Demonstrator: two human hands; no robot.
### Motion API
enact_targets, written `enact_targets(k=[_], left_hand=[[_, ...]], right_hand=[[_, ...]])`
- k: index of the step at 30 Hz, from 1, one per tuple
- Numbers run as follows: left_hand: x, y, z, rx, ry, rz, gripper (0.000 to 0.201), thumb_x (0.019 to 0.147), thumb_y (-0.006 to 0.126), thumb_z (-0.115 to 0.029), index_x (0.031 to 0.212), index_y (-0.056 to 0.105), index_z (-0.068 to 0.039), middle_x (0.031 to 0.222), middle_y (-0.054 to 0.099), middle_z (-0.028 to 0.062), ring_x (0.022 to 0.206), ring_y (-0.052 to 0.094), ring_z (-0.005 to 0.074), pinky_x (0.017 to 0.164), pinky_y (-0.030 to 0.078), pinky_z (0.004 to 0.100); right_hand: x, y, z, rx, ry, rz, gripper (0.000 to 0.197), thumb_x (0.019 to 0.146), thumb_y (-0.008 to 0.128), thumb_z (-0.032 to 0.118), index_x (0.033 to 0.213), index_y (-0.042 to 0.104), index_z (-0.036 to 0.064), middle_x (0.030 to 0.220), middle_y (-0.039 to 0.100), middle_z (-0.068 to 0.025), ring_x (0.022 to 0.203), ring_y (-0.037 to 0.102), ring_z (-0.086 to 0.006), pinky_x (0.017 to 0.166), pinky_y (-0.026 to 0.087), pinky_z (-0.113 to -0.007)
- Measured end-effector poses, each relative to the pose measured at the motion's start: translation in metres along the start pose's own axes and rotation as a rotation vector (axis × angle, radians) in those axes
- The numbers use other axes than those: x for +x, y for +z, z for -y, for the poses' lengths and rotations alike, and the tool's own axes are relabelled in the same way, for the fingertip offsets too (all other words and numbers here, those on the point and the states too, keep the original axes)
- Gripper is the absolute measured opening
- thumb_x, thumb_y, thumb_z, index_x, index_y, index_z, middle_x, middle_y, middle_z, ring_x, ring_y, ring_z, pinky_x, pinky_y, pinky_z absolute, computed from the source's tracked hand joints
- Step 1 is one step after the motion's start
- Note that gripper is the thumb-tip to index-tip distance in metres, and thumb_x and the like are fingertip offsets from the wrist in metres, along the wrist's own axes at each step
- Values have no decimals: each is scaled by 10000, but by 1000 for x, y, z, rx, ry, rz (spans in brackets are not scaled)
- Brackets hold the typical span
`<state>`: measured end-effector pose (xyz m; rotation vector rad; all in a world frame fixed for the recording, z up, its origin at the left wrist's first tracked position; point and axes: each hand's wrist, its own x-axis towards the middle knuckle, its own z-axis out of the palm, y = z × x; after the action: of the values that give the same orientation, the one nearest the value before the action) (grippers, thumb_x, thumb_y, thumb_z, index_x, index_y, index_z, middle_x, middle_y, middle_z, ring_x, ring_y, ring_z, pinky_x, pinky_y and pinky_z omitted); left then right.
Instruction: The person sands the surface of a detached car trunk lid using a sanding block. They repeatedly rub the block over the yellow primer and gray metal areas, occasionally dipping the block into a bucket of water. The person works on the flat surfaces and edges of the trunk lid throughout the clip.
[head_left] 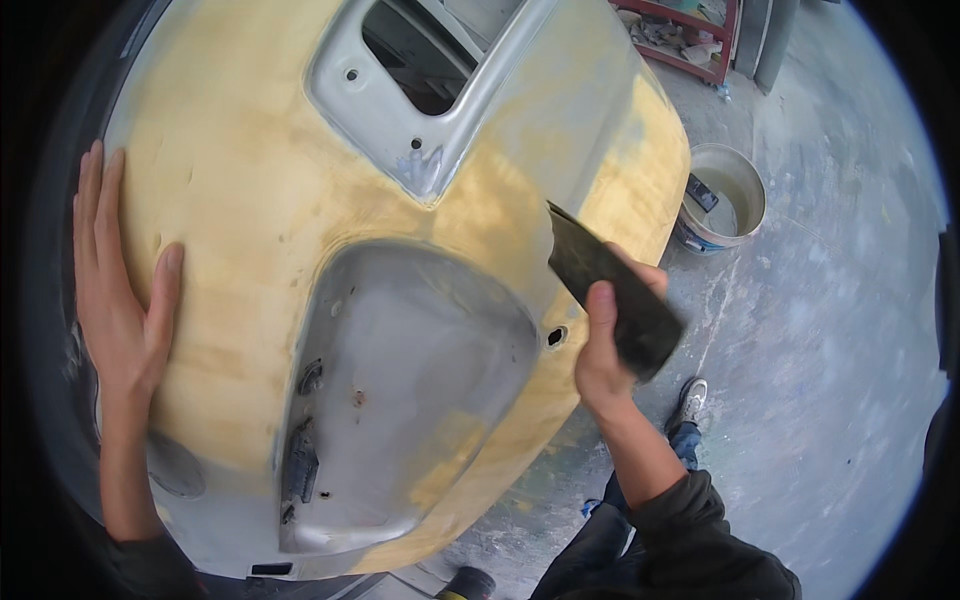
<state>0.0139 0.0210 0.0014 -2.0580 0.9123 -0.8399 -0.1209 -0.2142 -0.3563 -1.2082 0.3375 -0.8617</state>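
A car body panel (230, 170), patched in yellow filler and grey, fills the left and middle of the head view. Flat on its left part lies my left hand (118, 290), fingers stretched and thumb apart, holding nothing. My right hand (610, 345) is closed around a dark sanding block (610, 285), its thumb on the near face. One end of the block shows a ragged, thin edge like sandpaper. It overlaps the panel's right edge in view; whether it touches cannot be told. Left of it is a grey recessed lamp opening (420, 370).
A round bucket (745, 235) with liquid and a dark block (702, 193) stands on the grey floor (820, 380) right of the panel. Behind it is a red shelf rack (680, 62) with clutter. My shoe (691, 400) is below the bucket. A window opening (420, 60) cuts the panel's top.
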Motion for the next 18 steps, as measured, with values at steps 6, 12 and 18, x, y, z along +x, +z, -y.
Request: enact_targets(k=[6,12,18], left_hand=[[13,-1,-8,-63,-13,-16,765,966,637,-372,1639,388,-107,1719,325,170,1591,298,388,1289,276,503],[9,-2,-11,-92,-8,-12,768,965,635,-369,1639,385,-99,1720,316,182,1593,290,396,1289,270,509],[9,-5,-9,-65,3,25,758,978,622,-363,1636,382,-75,1711,321,207,1587,297,409,1283,278,517]], right_hand=[[-21,42,-24,-645,-470,347,658,856,535,-47,1504,465,-142,1638,396,-310,1550,364,-462,1263,304,-547],[8,93,13,-576,-674,442,598,904,522,31,1480,505,-131,1607,451,-306,1532,396,-469,1263,298,-548],[10,69,-1,-698,-687,445,562,954,496,101,1490,544,-61,1628,480,-195,1540,428,-345,1273,303,-462]])
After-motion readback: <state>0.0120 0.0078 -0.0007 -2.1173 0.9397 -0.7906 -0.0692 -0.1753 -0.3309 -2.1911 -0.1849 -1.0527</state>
